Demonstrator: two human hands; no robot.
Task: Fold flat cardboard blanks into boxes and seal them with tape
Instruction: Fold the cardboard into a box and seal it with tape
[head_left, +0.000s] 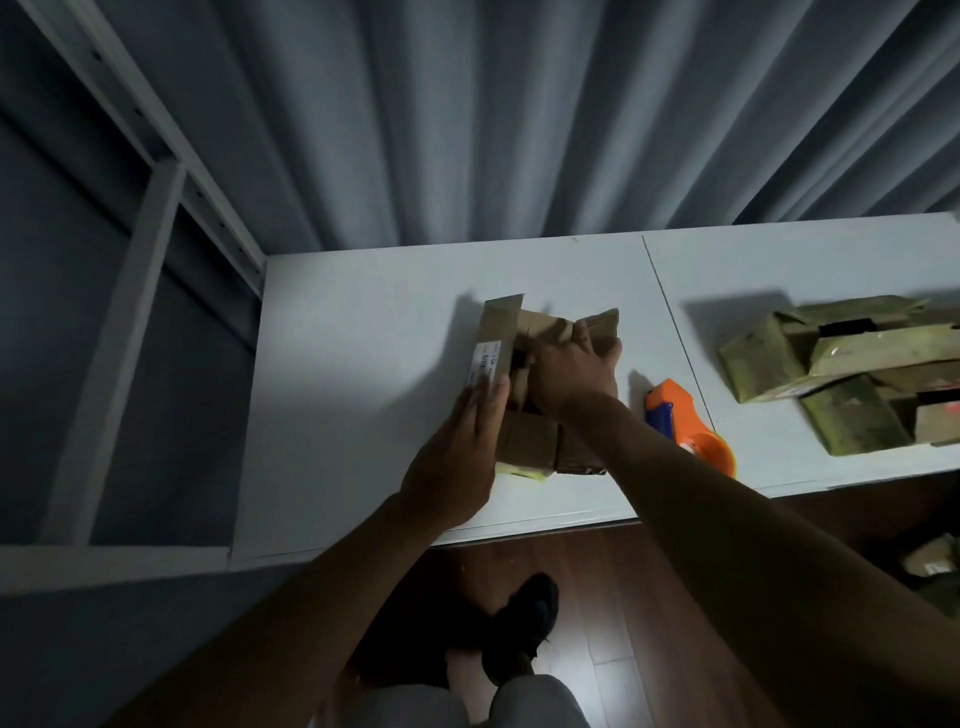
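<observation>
You are standing at a white table (363, 322) set against a grey curtain (467, 114), with a white shelf frame (140, 249) rising to your left. A pile of cardboard pieces (831, 374) is lying on the table's right part, well apart from your work. The cardboard box (524, 441) is sitting near the table's front edge — its left flap (498, 338), bearing a white label, is standing upright. Your left hand (457, 457) is lying flat against that flap's outer side, fingers straight. Your right hand (571, 369) is pressing down on the inner flaps, fingers curling over cardboard. An orange tape dispenser (685, 421) is lying just right of the box.
</observation>
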